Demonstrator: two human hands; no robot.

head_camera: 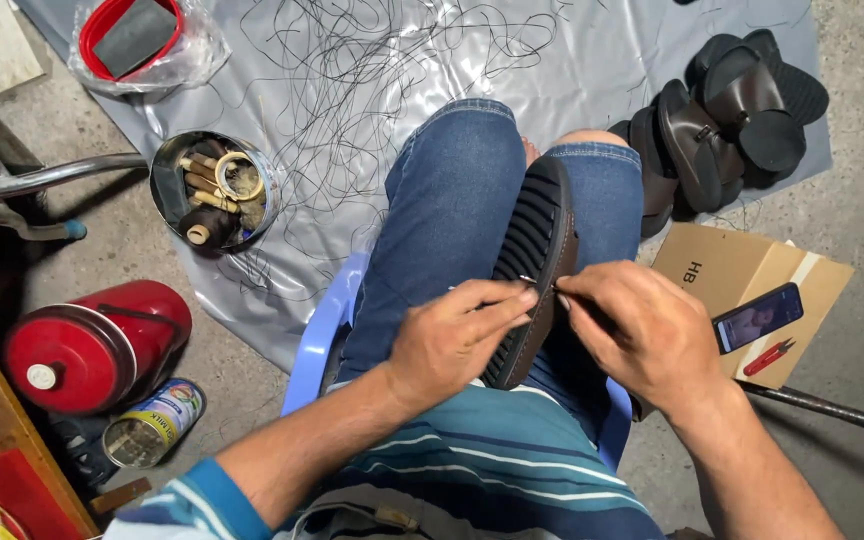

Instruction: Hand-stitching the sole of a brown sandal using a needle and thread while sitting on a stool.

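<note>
Two bare hands meet over our lap, but we start with the biggest thing: the grey plastic sheet [592, 60] spread on the concrete floor, littered with loose black thread [352, 90]. On it, well to the right, lies a pile of dark brown leather sandals [727, 130], which we judge finished or waiting. Near them sits a flattened brown cardboard box [722, 265] carrying a dark phone [758, 316] and small red clippers [770, 356]. To the left lie a red metal cylinder [92, 345] and an open round tin of wooden-handled tools [214, 190].

Clamped between our blue-jeaned knees stands the black ridged-sole sandal [537, 250], sole turned left, its edge facing us. Our left hand [452, 340] has its fingers pressed together, pinching a thin metal needle [526, 281] at the sole's rim. Our right hand [642, 335] pinches at the same spot from the other side; what it grips we cannot tell.

We judge the stitching partway along the edge; how much rim remains is hidden.

Room is tight between the hands, open beyond the knees; the blue plastic chair [322, 340] hems in the elbows.
</note>
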